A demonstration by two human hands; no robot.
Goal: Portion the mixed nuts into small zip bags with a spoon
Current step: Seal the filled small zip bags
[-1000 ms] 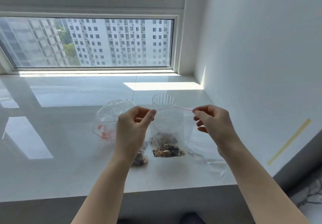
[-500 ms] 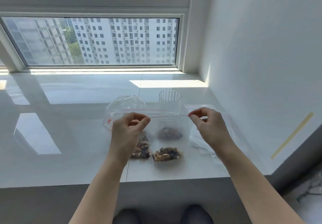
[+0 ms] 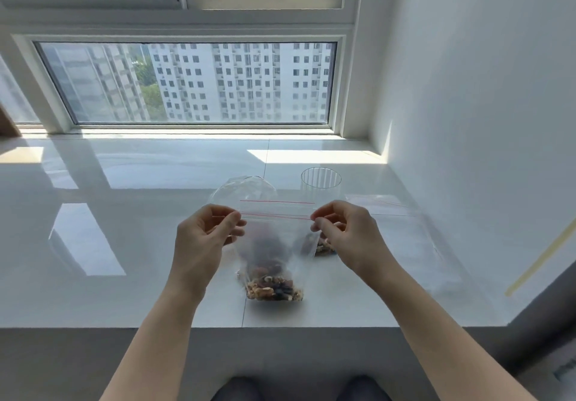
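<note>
A small clear zip bag (image 3: 274,244) with a red seal line hangs upright over the white sill, mixed nuts (image 3: 274,288) heaped in its bottom. My left hand (image 3: 202,238) pinches the left end of its seal strip and my right hand (image 3: 346,232) pinches the right end. A second small bag of nuts (image 3: 322,246) lies behind, partly hidden by my right hand. A larger crumpled clear bag (image 3: 246,188) stands further back. No spoon is in view.
A ribbed clear plastic cup (image 3: 321,182) stands at the back right. Flat empty zip bags (image 3: 402,226) lie by the right wall. The sill's front edge (image 3: 124,327) runs just below the hanging bag; the window is behind.
The held bag has shifted left and lower in view, its nuts now near the sill's front edge. Both hands stay pinched on the seal's ends, and the second nut bag now shows behind my right hand.
</note>
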